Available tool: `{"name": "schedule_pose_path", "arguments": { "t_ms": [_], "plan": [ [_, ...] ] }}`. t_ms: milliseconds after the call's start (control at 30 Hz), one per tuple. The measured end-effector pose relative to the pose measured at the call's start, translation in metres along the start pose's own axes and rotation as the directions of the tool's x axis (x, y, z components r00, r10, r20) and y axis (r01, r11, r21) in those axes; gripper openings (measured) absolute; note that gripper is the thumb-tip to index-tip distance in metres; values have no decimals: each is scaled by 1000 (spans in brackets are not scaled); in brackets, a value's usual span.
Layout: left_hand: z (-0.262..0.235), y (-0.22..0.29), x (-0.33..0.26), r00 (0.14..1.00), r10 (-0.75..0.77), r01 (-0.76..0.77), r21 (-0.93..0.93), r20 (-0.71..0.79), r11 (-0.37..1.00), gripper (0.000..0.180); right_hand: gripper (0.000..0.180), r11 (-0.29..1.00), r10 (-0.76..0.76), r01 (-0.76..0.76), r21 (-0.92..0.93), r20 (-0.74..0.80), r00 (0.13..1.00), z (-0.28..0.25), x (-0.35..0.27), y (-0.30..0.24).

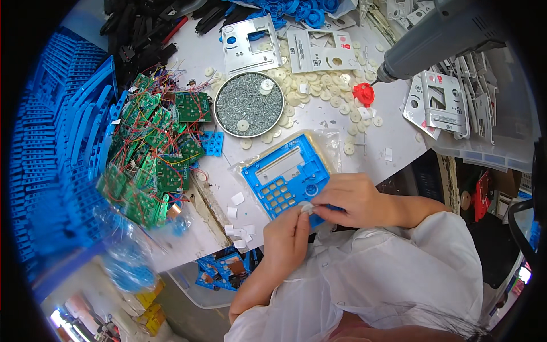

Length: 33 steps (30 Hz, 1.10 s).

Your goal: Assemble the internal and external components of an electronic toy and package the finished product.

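A small whitish piece [307,208] is pinched between my two hands, and the fingers cover most of it, so its kind is unclear. The thumb and fingertips of my left hand [286,233] close on it from the near left. From the right, my right hand [354,199] grips it with bent fingers. Just beneath both hands lies a blue plastic casing [269,191] with a grid of square holes, a long slot and a round recess. The casing rests on a pale pad wrapped in clear plastic [330,149].
A round tray [216,108] of small screws stands beyond the casing, amid scattered cream discs [325,85]. Green circuit boards [171,174] with wires and stacked blue casings [57,142] crowd the left. A grey power screwdriver [439,43] hangs at upper right near white panels [447,108].
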<state>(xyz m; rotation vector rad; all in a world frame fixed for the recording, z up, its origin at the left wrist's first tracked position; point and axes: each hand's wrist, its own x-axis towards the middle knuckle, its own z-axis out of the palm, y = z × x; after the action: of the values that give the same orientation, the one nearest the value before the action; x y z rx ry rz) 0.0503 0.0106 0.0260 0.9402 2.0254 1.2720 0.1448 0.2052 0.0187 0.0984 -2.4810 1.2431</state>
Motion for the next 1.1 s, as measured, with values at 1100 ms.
{"name": "schedule_pose_path", "arguments": {
  "t_ms": [1100],
  "plan": [
    [-10,-26,19,898,383,-430,611,216,664,49,19,828,356,-237,-507,151,922,9,17,-2]
  ]
}}
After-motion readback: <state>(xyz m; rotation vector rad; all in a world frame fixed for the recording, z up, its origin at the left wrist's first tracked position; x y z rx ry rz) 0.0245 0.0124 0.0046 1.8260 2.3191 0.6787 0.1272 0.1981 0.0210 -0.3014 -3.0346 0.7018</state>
